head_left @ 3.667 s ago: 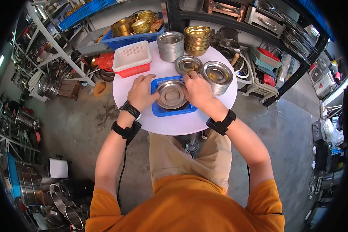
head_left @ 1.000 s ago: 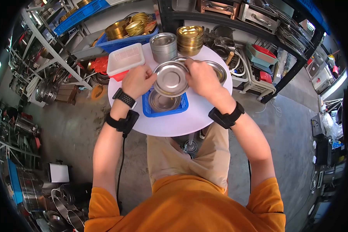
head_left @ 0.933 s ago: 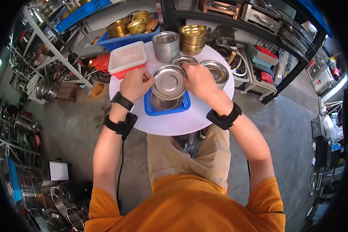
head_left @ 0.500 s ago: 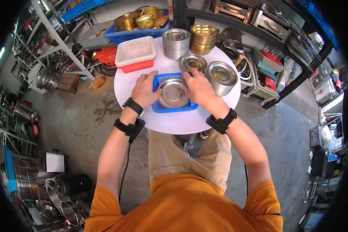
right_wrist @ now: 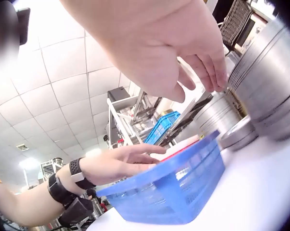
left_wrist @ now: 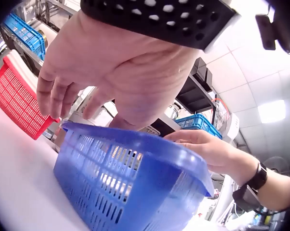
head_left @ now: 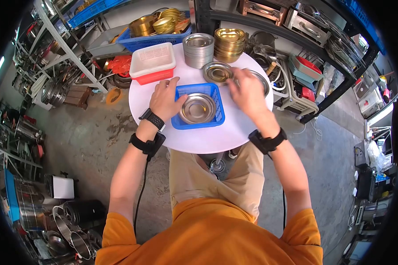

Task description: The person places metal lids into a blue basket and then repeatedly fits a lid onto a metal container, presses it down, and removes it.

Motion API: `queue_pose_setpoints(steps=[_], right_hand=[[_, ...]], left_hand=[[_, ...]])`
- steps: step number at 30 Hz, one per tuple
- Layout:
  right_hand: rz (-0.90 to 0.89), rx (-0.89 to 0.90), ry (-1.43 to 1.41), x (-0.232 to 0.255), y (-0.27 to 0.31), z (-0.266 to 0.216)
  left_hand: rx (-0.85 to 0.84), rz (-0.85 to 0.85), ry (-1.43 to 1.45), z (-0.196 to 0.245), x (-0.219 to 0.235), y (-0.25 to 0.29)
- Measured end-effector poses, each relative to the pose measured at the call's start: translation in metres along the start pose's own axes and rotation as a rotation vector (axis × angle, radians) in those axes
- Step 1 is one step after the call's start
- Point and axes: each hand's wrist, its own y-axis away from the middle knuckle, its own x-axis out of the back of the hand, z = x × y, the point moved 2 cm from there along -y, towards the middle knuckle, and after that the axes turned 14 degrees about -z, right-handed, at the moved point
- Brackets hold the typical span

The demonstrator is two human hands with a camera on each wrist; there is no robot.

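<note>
Plate [head_left: 197, 108] in blue bskt [head_left: 199, 126]

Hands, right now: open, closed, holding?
Left hand: open, at the blue basket.
Right hand: open, nothing held, beside the metal dish stack.

Solid blue rim and slotted blue walls on the plastic basket [head_left: 217, 99]; concentric rings on the silver plate [head_left: 197, 108] — white tabletop [head_left: 190, 142], gold bowls [head_left: 229, 47], plain orange T-shirt [head_left: 203, 234].
</note>
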Motion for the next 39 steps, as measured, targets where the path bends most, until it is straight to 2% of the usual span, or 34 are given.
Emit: queue_pose_setpoints(steps=[2,4,5,6,8,10,11,12,15,18,19,23,27,29,33,36,39], right_hand=[[0.141,0.009,0.124,0.021,0.001,0.03],[0.136,-0.154,0.115,0.04,0.006,0.055],[0.14,-0.169,0.167,0.041,0.008,0.078],[0.094,-0.218,0.192,0.045,0.012,0.088],[-0.107,-0.403,0.168,0.045,0.013,0.103],[-0.117,-0.416,0.158,0.043,0.016,0.107],[-0.136,-0.42,0.147,0.041,0.017,0.109],[-0.131,-0.426,0.146,0.041,0.017,0.111],[-0.169,-0.462,0.137,0.04,0.016,0.113],[-0.151,-0.465,0.133,0.033,0.015,0.119],[-0.138,-0.465,0.142,0.03,0.015,0.12],[-0.117,-0.45,0.148,0.027,0.016,0.123],[-0.154,-0.478,0.129,0.034,0.015,0.118],[-0.187,-0.496,0.129,0.038,0.014,0.114],[-0.143,-0.448,0.133,0.046,0.013,0.111],[-0.112,-0.397,0.134,0.057,0.011,0.095],[-0.044,-0.328,0.132,0.059,0.004,0.073]], left_hand=[[-0.069,0.063,-0.003,0.006,0.006,-0.008],[-0.101,-0.013,0.048,0.026,0.016,-0.019],[-0.106,-0.014,0.046,0.035,0.02,-0.026],[-0.145,-0.054,0.054,0.045,0.021,-0.035],[-0.198,-0.1,0.057,0.069,0.022,-0.054],[-0.159,-0.26,0.087,0.093,0.016,-0.075],[-0.164,-0.248,0.063,0.104,0.011,-0.084],[-0.102,-0.309,0.007,0.123,0.017,-0.088],[-0.086,-0.336,-0.025,0.139,-0.002,-0.113],[-0.019,-0.321,-0.107,0.141,-0.023,-0.135],[-0.005,-0.306,-0.051,0.139,-0.025,-0.137],[-0.034,-0.338,-0.023,0.131,-0.031,-0.146],[-0.028,-0.333,-0.063,0.138,-0.025,-0.142],[0.019,-0.385,-0.077,0.144,-0.018,-0.138],[0.024,-0.404,-0.053,0.147,0.0,-0.129],[-0.03,-0.305,0.026,0.143,0.013,-0.122],[-0.091,-0.127,0.094,0.128,0.025,-0.114]])
